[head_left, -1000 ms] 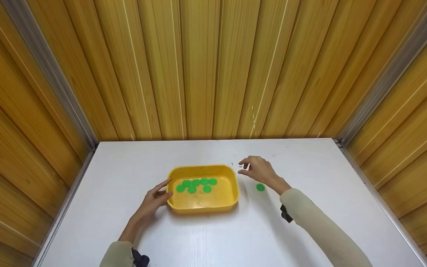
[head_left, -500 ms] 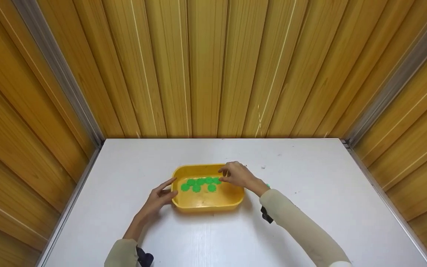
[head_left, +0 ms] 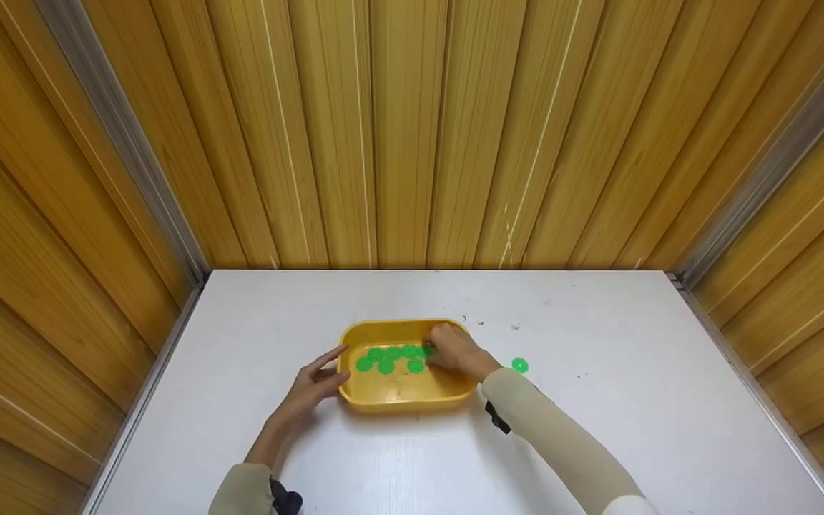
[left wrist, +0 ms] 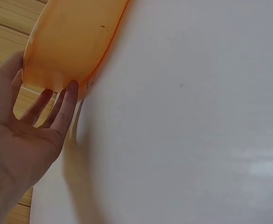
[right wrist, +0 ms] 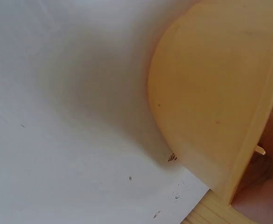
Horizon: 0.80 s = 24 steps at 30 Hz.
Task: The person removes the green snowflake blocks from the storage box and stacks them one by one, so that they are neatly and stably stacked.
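A yellow plastic tray (head_left: pixel 398 400) with rounded corners sits on the white table. Several green scalloped discs, shaped like flowers, lie in it, mostly toward its far side. At the tray's left end, my left hand (head_left: pixel 308 387) holds the wall, with thumb and a finger at the rim; the left wrist view shows other fingers against the outside. My right hand (head_left: pixel 455 350) reaches down inside the right end, its bent fingers right at the rightmost green disc (head_left: pixel 427 350). Its fingertips are largely hidden, so I cannot tell whether they pinch that disc.
One more green disc (head_left: pixel 520 365) lies on the white table (head_left: pixel 398 472), right of the tray and beyond the right forearm. Small dark marks dot the table behind the tray. Wood-patterned walls (head_left: pixel 398 143) stand behind and at both sides.
My right hand has moved left from above the table beside the loose disc, over the rim and down into the tray. My left hand stays at the tray's left end. The view shifts slightly.
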### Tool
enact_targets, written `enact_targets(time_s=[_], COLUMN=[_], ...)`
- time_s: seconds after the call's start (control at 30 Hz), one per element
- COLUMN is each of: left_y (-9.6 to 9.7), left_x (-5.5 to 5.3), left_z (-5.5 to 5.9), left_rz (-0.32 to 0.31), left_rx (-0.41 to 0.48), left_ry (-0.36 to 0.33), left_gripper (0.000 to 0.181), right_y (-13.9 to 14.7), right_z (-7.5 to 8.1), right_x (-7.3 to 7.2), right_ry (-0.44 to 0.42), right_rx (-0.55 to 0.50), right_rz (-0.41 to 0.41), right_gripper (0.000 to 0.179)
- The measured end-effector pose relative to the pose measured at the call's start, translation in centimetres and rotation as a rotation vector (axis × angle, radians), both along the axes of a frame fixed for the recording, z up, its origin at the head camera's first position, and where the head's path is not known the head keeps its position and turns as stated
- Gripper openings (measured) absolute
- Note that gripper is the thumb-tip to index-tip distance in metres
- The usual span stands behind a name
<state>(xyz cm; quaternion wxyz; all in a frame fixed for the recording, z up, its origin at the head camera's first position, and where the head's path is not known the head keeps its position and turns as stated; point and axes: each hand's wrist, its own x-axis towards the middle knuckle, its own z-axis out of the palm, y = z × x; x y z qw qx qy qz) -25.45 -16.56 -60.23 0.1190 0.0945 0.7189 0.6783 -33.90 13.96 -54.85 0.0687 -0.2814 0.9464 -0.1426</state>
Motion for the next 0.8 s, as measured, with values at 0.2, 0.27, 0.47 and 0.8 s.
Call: enact_targets(time_s=[0.2, 0.27, 0.47, 0.8], left_y=[0.06, 0.06, 0.15, 0.09], left_x=[-0.07, -0.12, -0.14, -0.05], left_z=[-0.31, -0.35, -0.27, -0.45], left_rz=[-0.001, 0.003, 0.005, 0.01], left_rx=[0.018, 0.02, 0.009, 0.016], left_ry=[0.007, 0.009, 0.001, 0.015], left_gripper=[0.062, 0.062, 0.06, 0.06], right_y=[-0.16, -0.14, 0.03, 0.28], right_z=[-0.53, -0.57, -0.27, -0.17], right_x=[-0.08, -0.09, 0.0, 0.28], right_ry=[0.027, 0.015, -0.045, -0.055], right_rx=[0.065, 0.054, 0.043, 0.045], right_rz=[0.003, -0.001, -0.018, 0.031], right_gripper=[0.019, 0.021, 0.026, 0.022])
